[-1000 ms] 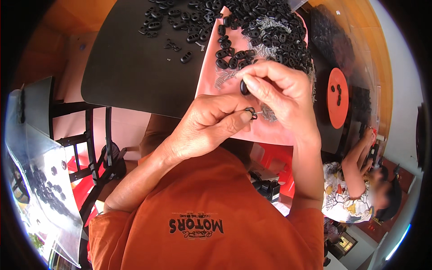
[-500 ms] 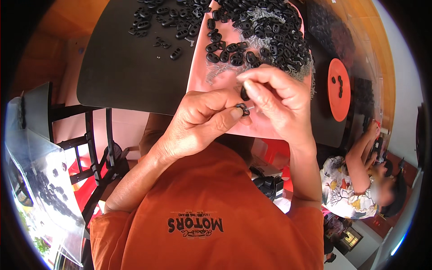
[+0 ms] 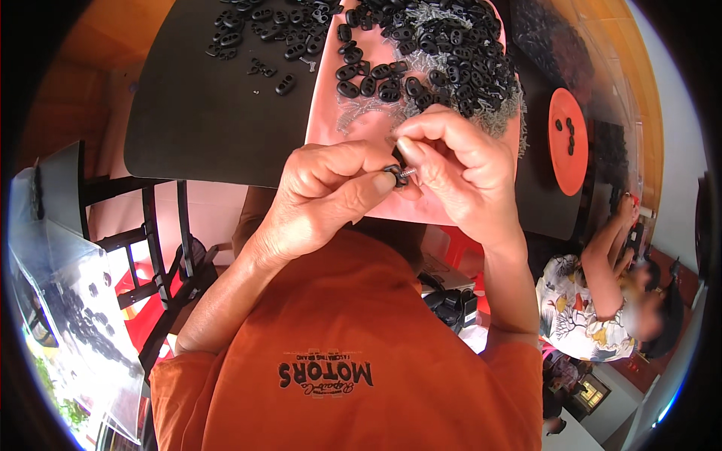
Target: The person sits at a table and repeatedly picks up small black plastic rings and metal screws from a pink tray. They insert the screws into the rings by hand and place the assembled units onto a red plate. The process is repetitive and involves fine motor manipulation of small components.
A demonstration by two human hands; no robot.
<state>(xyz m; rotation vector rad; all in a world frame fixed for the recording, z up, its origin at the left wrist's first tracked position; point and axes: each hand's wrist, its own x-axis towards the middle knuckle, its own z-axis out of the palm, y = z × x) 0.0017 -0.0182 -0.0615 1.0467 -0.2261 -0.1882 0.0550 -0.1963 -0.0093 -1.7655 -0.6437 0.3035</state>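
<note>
Clearly, from the head view, both hands meet over the near part of a pink tray (image 3: 319,124) on a dark table (image 3: 203,120). The left hand (image 3: 320,197) has thumb and forefinger closed on a small black clip (image 3: 390,172), pinched near its edge, which seems to be why a metal spring (image 3: 408,173) can stick out freely toward the right. The right hand (image 3: 462,161) comes in beside it, thumb and forefinger nearly together on a black cap (image 3: 398,155); most of that cap is hidden, so I cannot tell whether it touches the clip or the spring. The other fingers of the right hand are curled back, probably to leave the fingertips room.

Beyond the hands, a heap of black parts (image 3: 459,68) lies on the tray with loose springs (image 3: 365,114) just beside it, likely kept there for easy reach. More black pieces (image 3: 274,34) are scattered on the table to the left. Off to the right, an orange plate (image 3: 559,169) holds a few dark bits, well apart from the hands.
</note>
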